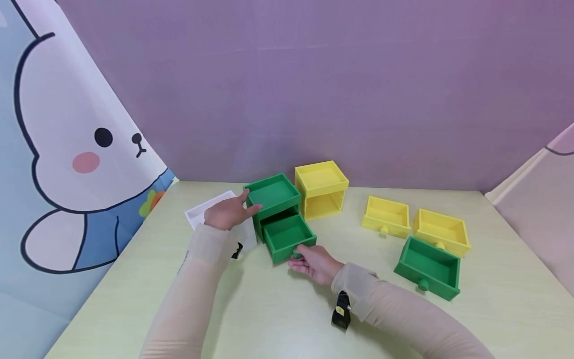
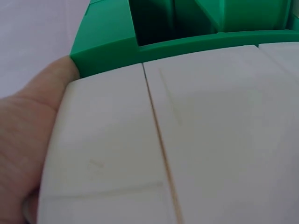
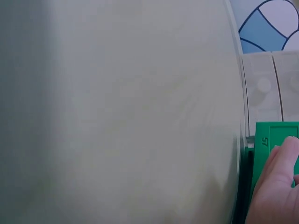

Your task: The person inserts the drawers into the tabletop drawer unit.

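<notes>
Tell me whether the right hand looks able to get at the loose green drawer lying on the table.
Probably yes: nothing appears to stand between the right hand and the loose green drawer, though the hand would first have to release the knob it holds.

Left fingers (image 1: 244, 195) spread, right fingers (image 1: 300, 269) pinching

I have a pale table (image 1: 271, 319) on my head feed. Toward its back stand a white cabinet (image 1: 202, 205), a green cabinet (image 1: 272, 193) and, farthest right of the three, a yellow cabinet (image 1: 322, 177). Well to the right lie two yellow drawers (image 1: 386, 213), one green drawer (image 1: 430, 265) just in front.
</notes>
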The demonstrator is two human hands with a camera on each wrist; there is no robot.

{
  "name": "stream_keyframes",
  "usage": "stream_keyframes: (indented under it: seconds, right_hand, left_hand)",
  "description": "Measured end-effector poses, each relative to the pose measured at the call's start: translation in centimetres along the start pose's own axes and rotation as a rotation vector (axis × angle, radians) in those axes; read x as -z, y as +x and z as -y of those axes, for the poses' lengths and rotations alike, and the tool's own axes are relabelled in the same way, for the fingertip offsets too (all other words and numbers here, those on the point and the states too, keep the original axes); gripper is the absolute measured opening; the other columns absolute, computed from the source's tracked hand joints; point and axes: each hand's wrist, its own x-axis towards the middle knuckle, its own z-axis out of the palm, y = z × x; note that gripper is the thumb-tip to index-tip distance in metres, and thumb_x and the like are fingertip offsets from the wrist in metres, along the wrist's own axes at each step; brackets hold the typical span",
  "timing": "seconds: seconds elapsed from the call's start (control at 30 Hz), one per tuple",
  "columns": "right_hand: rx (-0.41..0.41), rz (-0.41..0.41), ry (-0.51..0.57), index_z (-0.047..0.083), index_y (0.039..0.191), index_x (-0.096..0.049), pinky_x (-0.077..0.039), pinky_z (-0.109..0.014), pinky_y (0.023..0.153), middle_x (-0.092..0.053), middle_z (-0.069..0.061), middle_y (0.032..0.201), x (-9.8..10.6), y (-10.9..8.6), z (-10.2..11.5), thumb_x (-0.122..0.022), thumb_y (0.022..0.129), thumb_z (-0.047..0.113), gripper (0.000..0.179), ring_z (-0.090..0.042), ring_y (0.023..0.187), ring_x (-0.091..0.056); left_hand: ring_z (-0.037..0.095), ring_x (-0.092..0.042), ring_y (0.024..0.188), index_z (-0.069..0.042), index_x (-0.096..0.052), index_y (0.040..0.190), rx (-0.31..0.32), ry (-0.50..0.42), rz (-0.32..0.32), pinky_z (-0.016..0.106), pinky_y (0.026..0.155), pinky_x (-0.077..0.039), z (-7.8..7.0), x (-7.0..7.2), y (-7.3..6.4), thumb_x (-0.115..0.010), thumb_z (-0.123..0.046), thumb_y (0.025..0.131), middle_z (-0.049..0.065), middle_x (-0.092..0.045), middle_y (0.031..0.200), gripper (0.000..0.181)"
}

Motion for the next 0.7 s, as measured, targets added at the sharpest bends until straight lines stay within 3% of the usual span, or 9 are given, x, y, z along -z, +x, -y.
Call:
stream_keyframes:
  seconds: [0.17,0.7]
  right_hand:
    - [-0.026,-0.004,-0.028,-0.008,0.091,-0.056,-0.053,-0.019,0.065,-0.059,-0.007,0.07,0.3,0.34,0.22,-0.046,0.092,0.001,0.013,-0.008,0.06,-0.062]
    - [-0.051,0.043,-0.057,-0.006,0.092,-0.055,-0.052,-0.016,0.063,-0.06,-0.006,0.071,0.57,0.68,0.86,-0.046,0.094,0.003,0.013,-0.007,0.061,-0.06]
  left_hand:
    - [0.018,-0.037,0.057,-0.026,-0.01,0.155,0.001,0.023,0.002,0.034,0.058,-0.03,-0.15,0.15,-0.06,-0.038,-0.064,0.094,0.009,-0.056,0.076,0.077]
    - [0.017,-0.039,0.056,-0.026,-0.009,0.155,-0.005,0.026,0.006,0.033,0.058,-0.032,-0.15,-0.02,0.03,-0.038,-0.063,0.095,0.008,-0.056,0.076,0.077]
